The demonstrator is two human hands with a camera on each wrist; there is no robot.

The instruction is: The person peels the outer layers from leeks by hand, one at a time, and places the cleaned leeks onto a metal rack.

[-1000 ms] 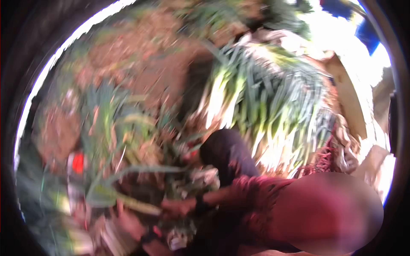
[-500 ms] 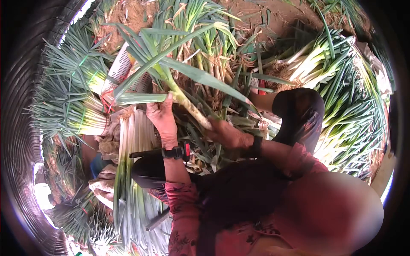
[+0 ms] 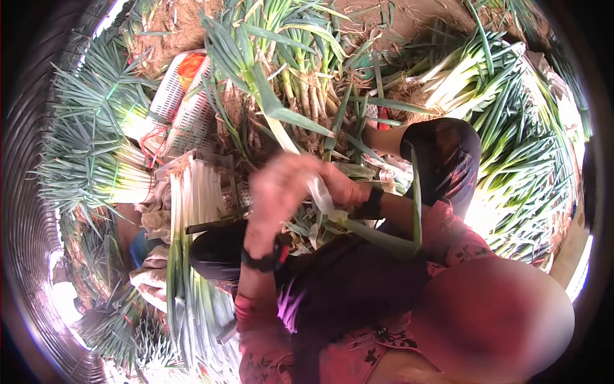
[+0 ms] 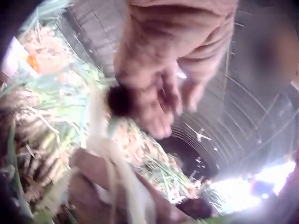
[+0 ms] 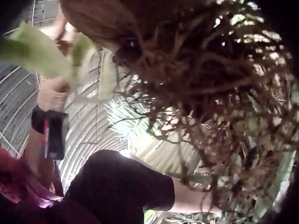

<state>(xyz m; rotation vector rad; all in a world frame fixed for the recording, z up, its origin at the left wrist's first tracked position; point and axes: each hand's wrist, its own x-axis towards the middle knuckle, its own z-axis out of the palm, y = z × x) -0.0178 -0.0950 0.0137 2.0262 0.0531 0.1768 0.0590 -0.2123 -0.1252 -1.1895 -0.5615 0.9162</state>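
Note:
A leek (image 3: 281,133) slants up and left, its leafy top spreading above both hands. My right hand (image 3: 342,185) grips its lower shaft; in the left wrist view the right hand (image 4: 93,186) is curled round the pale stalk (image 4: 97,114). A loosened outer leaf (image 3: 380,238) hangs down from there to the right. Blurred, my left hand (image 3: 278,192) is beside the shaft; in the left wrist view the left hand (image 4: 173,56) has loosely bent fingers with nothing visible in them. Roots (image 5: 187,79) fill the right wrist view.
Tied leek bundles (image 3: 96,147) lie at the left, near a white plastic basket (image 3: 192,121) with something orange in it. Pale leeks (image 3: 198,192) lie beside my knee. Unpeeled leeks (image 3: 307,83) are in front, and a big pile (image 3: 531,166) is at the right.
The leek stands steeper, and an outer leaf now hangs down toward my lap. My left hand has moved down and right, closer to my right hand, which has shifted slightly.

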